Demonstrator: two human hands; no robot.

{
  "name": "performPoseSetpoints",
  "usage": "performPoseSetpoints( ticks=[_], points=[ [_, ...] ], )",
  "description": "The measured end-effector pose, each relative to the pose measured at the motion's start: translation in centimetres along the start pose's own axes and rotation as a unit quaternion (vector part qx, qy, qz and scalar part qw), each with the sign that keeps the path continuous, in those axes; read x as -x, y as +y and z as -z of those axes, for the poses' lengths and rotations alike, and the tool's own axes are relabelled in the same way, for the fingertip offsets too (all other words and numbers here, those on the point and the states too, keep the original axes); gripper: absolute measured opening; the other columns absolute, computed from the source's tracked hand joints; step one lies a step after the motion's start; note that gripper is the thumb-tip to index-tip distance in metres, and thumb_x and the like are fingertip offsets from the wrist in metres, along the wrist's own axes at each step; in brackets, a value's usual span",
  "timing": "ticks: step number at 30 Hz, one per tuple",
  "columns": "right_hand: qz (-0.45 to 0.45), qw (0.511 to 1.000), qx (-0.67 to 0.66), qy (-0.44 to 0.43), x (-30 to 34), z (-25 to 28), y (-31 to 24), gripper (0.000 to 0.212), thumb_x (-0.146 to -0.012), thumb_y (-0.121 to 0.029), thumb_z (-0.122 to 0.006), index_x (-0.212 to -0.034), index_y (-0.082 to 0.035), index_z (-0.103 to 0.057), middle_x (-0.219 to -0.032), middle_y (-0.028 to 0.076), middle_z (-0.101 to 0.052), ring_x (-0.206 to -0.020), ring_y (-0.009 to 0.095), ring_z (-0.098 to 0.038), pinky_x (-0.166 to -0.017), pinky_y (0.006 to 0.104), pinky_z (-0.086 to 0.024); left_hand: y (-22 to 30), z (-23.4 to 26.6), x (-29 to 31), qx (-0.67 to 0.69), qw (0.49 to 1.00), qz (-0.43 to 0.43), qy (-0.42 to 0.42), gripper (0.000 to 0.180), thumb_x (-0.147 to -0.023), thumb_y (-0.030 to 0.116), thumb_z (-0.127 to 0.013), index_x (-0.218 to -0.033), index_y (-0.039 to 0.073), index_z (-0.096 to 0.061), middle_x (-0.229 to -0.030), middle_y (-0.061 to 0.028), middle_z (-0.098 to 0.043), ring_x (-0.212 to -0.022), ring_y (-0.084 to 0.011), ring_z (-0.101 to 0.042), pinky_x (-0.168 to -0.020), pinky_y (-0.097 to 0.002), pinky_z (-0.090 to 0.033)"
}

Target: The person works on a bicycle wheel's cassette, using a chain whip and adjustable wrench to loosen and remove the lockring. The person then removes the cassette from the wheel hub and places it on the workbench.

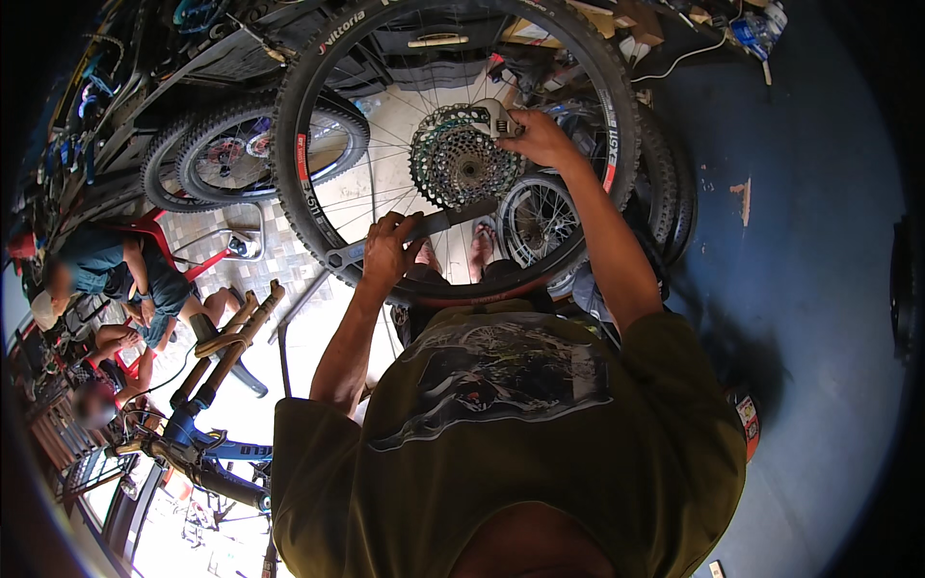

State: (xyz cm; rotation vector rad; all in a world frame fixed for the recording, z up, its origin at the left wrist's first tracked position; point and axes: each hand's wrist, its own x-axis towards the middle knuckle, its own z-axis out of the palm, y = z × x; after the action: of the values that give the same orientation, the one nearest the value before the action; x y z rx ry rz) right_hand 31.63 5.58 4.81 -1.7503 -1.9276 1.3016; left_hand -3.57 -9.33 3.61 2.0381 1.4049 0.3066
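Note:
A bicycle wheel (624, 106) with a black knobby tyre stands before me, its large multi-ring cassette (469, 169) facing up at the hub. In my left hand (389, 249) is a long flat bar-shaped tool (445, 221), dark with a grey-blue end, lying across the spokes at the cassette's lower edge. My right hand (540, 141) grips a silver wrench-like tool (499, 118) by the cassette's upper right edge. That tool's handle is mostly hidden, and I cannot tell whether its head touches the cassette.
More wheels (226, 154) lean at the left, and another rim (540, 222) sits below mine. A blue bicycle frame (217, 445) with a fork stands at lower left. Two people sit low on the left, one beside a red chair (154, 236). A blue wall (809, 241) rises at right.

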Motion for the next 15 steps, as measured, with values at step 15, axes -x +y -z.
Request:
performPoseSetpoints(
  ticks=[15],
  points=[
    [-0.016, 1.000, -0.015, 0.013, -0.3, -0.5, 0.6, 0.045, -0.079, -0.017, -0.086, -0.120, -0.001, -0.073, -0.088, 0.013, -0.075, -0.071, 0.015, -0.063, -0.071, 0.0342, -0.052, 0.7, -1.6, 0.4, 0.015, 0.998, 0.056, -0.027, 0.062, -0.085, 0.029, -0.080, -0.140, 0.015, -0.055, -0.112, -0.0136, -0.066, -0.103, -0.0377, -0.067, -0.091, -0.0502, -0.053]
  ],
)
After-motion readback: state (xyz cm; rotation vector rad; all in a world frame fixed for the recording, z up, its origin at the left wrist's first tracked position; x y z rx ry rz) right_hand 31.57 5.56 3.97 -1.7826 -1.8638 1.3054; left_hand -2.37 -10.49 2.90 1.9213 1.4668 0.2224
